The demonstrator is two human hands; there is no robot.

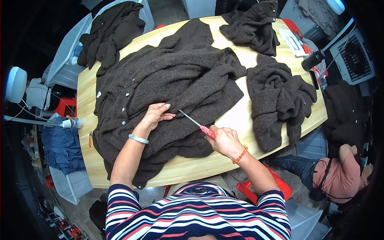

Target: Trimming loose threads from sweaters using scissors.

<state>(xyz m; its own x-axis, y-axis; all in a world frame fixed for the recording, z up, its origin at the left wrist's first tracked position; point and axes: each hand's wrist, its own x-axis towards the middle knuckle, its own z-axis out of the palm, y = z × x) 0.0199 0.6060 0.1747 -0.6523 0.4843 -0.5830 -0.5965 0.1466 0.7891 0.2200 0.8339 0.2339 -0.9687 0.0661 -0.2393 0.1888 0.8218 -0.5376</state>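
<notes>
A large dark brown knit cardigan (pixel 176 76) lies spread in folds over the table, with several pale buttons along its left part. My left hand (pixel 154 115) rests on the knit with its thumb and forefinger pinched together; what is between them is too small to make out. Held in my right hand (pixel 225 141) is a tool with a thin metal shaft and pinkish-red handle (pixel 207 132). Its tip points up and left, over the cardigan, a short way from my left fingertips. Whether the tip touches the knit I cannot tell.
More dark knit garments lie at the table's right (pixel 276 96), far right (pixel 254 28) and far left (pixel 114 30). Orange-handled snips (pixel 90 138) and a white bottle (pixel 73 123) are at the left edge. A black flask (pixel 313 60) stands right. Another person (pixel 336 176) is beyond the right side.
</notes>
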